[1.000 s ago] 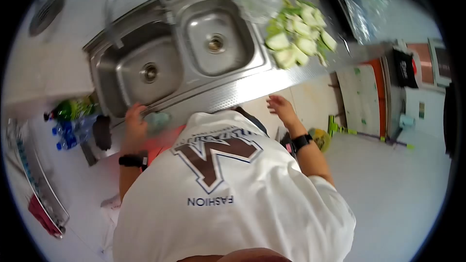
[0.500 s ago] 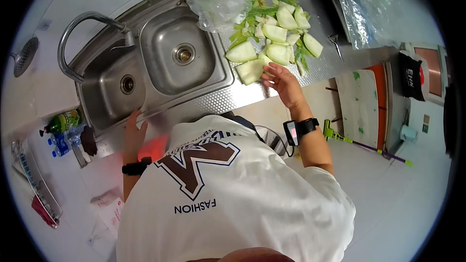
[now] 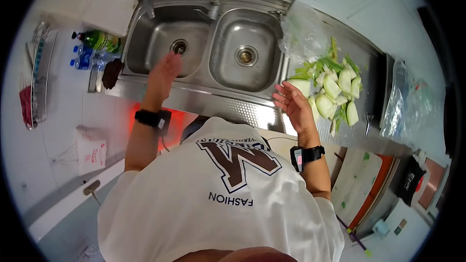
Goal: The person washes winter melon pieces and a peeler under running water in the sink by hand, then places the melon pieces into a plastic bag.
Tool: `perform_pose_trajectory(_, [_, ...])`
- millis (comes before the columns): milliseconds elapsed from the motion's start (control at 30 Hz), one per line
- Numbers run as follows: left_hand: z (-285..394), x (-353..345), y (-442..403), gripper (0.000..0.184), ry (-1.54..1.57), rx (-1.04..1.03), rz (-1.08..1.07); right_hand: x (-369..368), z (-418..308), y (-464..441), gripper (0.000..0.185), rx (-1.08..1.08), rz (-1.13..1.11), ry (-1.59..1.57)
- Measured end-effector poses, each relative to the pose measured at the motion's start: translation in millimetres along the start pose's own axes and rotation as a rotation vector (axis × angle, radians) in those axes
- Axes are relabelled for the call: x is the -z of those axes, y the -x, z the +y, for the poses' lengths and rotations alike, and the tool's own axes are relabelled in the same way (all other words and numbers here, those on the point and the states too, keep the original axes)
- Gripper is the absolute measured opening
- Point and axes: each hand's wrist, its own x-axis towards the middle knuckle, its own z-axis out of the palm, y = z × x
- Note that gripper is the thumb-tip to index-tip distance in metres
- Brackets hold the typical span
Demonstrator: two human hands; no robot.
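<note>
My left hand [image 3: 165, 76] is over the front edge of the left sink basin [image 3: 160, 34], its fingers somewhat blurred but apart, with nothing visible in it. Near the right basin's front corner, my right hand [image 3: 292, 102] has its fingers spread and holds nothing. Just beyond it lie several pale green vegetable pieces [image 3: 332, 87] among leaves and peelings on the steel counter. A clear plastic bag [image 3: 305, 31] sits behind them, beside the right basin [image 3: 246, 51].
Curved faucets [image 3: 212, 0] stand behind the basins. Green and clear bottles [image 3: 99, 41] and a dark cloth [image 3: 112, 73] are at the left. A peeler [image 3: 368, 125] and more plastic bags [image 3: 400, 102] lie at the right.
The view has turned, so the sink and vegetables appear farther right. My left hand has moved up over the left basin. My right hand has drawn away from the vegetable pieces toward the right basin.
</note>
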Motion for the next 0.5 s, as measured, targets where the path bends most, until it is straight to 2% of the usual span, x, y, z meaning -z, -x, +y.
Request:
perform_pose_trajectory(67, [22, 2, -13, 0.049, 0.46, -0.013, -0.154, -28, -1, -17, 0.047, -0.024, -0.085, 0.063])
perform_pose_trajectory(233, [66, -9, -45, 0.049, 0.754, -0.026, -0.09, -96, -4, -72, 0.046, -0.044, -0.234, 0.174])
perform_pose_trajectory(300, [73, -7, -55, 0.047, 0.855, -0.022, -0.073, -121, 1, -99, 0.046, -0.04, -0.226, 0.245])
perform_pose_trajectory(367, [80, -12, -67, 0.048, 0.913, 0.051, 0.055, -147, 4, -132, 0.045, -0.038, -0.217, 0.309])
perform_pose_trajectory(500, [76, -5, -92, 0.049, 0.986, 0.117, 0.086, -182, 27, -209, 0.044, 0.042, -0.119, 0.482])
